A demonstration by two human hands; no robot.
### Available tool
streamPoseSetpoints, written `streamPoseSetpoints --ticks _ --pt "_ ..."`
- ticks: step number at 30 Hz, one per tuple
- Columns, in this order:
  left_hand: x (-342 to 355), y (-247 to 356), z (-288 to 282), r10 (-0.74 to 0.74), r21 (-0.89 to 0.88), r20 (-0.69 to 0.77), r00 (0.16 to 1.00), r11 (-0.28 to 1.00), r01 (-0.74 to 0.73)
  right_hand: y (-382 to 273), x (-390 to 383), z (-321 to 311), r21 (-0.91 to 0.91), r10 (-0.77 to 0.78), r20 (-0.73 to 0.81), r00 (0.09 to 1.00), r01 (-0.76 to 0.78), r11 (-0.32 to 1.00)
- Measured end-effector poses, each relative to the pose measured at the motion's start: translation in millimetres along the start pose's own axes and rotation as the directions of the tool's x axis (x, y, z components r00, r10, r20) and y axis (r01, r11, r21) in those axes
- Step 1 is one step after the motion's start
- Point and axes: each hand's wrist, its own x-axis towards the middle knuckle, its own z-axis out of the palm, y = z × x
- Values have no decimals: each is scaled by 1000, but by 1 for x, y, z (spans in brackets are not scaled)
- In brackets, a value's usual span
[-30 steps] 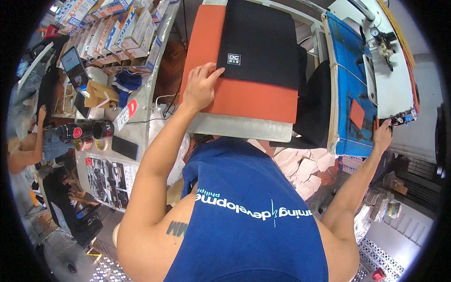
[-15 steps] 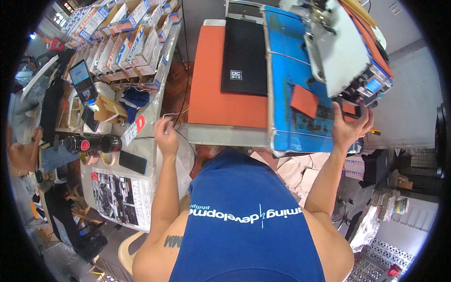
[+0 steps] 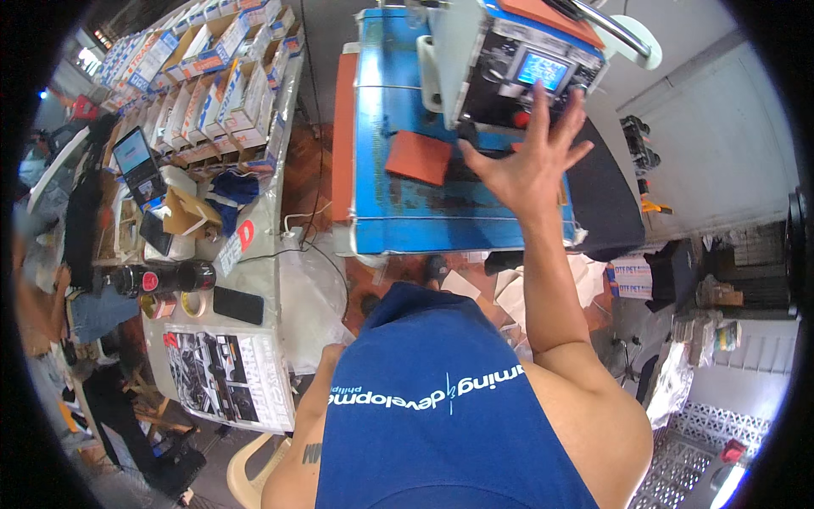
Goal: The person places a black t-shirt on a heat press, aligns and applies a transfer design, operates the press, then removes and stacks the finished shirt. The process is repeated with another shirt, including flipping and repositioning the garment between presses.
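Note:
My right hand [image 3: 530, 170] is raised with its fingers spread, just in front of the control panel [image 3: 500, 81] of a heat press. It holds nothing, and whether a fingertip touches the panel I cannot tell. A lit screen [image 3: 543, 72] and a red button [image 3: 521, 119] are beside the fingers. Under the hand lies the press's blue top plate [image 3: 381, 187], with a reddish-orange square pad [image 3: 419, 158] on it. My left hand is out of sight; only part of that arm [image 3: 326, 365] shows beside my blue shirt.
Black cloth [image 3: 604, 182] lies right of the blue plate, and an orange pad [image 3: 343, 140] shows along its left edge. A table [image 3: 254, 288] at left bears open cardboard boxes [image 3: 229, 102], a laptop [image 3: 140, 165], a phone [image 3: 238, 305] and a printed sheet [image 3: 225, 377]. Cables hang between.
The blue plate and press head have shifted left over the orange pad and its black cloth, baring black cloth at right. My right hand has come off the press and spread; my left hand has left view.

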Motion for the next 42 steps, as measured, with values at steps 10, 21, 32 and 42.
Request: streamPoseSetpoints --ticks 10,21,32,42 --pt "-35 32 -30 -326 -72 54 944 942 329 192 -41 6 67 203 154 967 -216 974" --pt "-66 263 44 -416 -704 -97 904 671 234 503 46 158 -259 426 258 867 -363 895" --pt "-81 606 -102 -28 -718 -523 852 553 -423 426 51 -3 817 -572 546 611 -240 524" --pt "-199 678 -70 -705 -663 -682 196 483 -572 277 -151 -155 973 -882 9 472 -207 -100"
